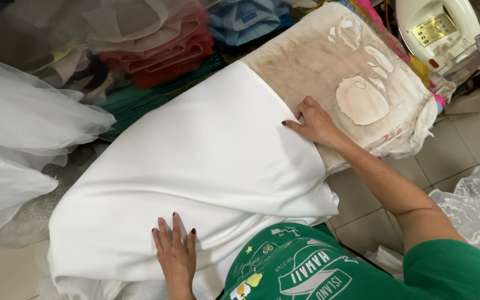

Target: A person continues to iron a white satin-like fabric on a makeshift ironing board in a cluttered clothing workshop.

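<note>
**Hands flat on white fabric**

White fabric [195, 166] spreads under both hands across a stained padded board [329, 61]. Right hand [313, 123] presses its far edge, fingers apart; left hand [176, 253] lies flat, fingers together. Beyond the right hand, apparently an iron [437, 30].

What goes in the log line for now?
left hand: flat on cloth | right hand: on cloth edge | board: under cloth | iron: upright

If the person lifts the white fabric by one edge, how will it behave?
The white fabric would probably sag limply, since it drapes over the padded board. It may slide easily: its surface looks smooth, and both hands press it flat.
</note>
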